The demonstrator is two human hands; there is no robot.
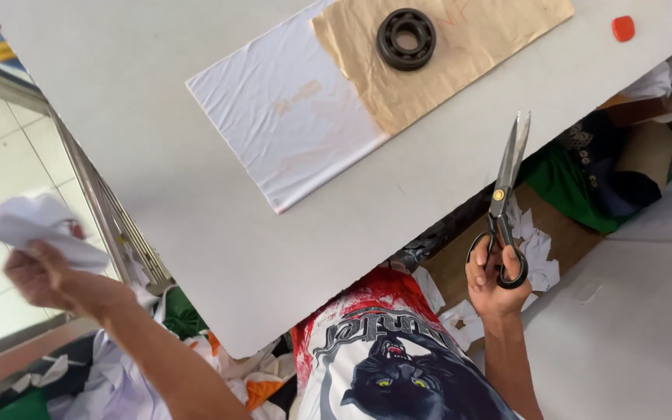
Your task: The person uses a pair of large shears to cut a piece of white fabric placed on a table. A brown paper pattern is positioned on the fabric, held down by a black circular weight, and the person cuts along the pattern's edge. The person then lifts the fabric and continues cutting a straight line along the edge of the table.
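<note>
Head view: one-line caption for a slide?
Right hand holds closed scissors at the table edge; left hand grips white scraps.

scissors (505,194): black-handled, blades shut, upright | white cloth scrap (36,225): crumpled, held aloft

Table middle: white cloth (285,117), brown paper (460,47) and black ring (406,39) lie there.
Near edge: bare table (274,257), open.
Far corner: small red piece (623,28).
</note>
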